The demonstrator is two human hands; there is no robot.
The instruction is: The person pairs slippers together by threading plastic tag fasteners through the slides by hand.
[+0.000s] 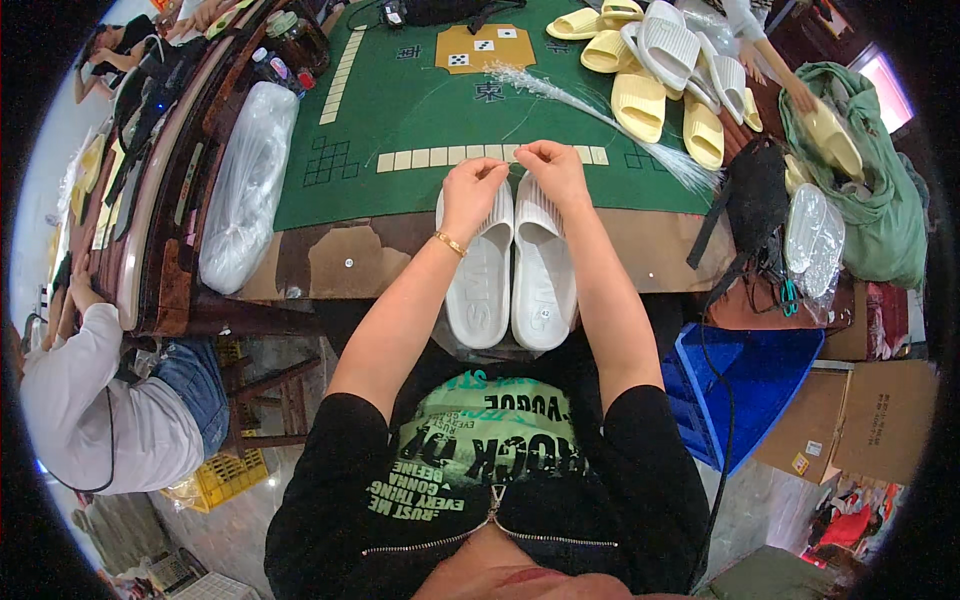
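A pair of pale grey slide sandals, the left one [480, 290] and the right one [543, 295], lies side by side at the table's near edge, open toes pointing away from me. Over their far ends, my left hand [474, 195] and my right hand [557, 175] face each other, fingertips pinched a short gap apart. Whatever thin thing they pinch is too fine to make out. Just beyond, a bundle of fine clear plastic strands [600, 118] lies slantwise on the green mat [400, 115], with a few loose strands near my hands.
Yellow slides [640, 105] and grey slides [668, 48] are heaped at the far right. A co-worker's hand [800, 95] touches a yellow slide by a green sack [880, 220]. A clear plastic bag [250, 190] lies left; a blue bin [730, 400] stands at right.
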